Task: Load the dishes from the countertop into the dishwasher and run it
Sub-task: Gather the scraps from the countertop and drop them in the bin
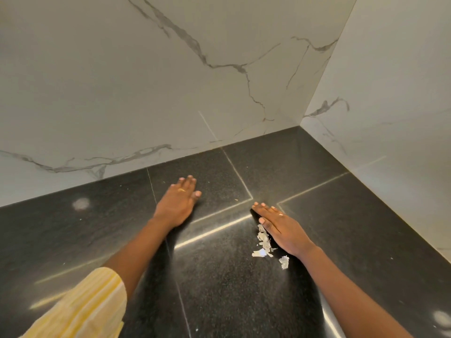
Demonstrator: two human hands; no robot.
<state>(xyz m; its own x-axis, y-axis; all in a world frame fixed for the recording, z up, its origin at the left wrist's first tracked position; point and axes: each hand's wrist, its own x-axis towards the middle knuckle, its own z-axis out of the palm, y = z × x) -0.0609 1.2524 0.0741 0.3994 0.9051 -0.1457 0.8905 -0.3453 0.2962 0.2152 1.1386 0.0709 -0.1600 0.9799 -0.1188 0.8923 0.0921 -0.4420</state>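
Both hands flat, fingers spread, holding nothing: left hand (179, 200) & right hand (278, 226) on countertop (317, 215) nr back corner, right edging paper scraps (264, 242), prob sweeping them.

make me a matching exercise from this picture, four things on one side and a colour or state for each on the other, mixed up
Things
1. countertop
2. wall
3. sleeve
4. scraps

Descriptions
A. yellow and white stripes
B. small pale torn bits lying beside the right hand
C. dark speckled slabs with thin pale seams
D. white with grey veins

Pairs: 1-C, 2-D, 3-A, 4-B
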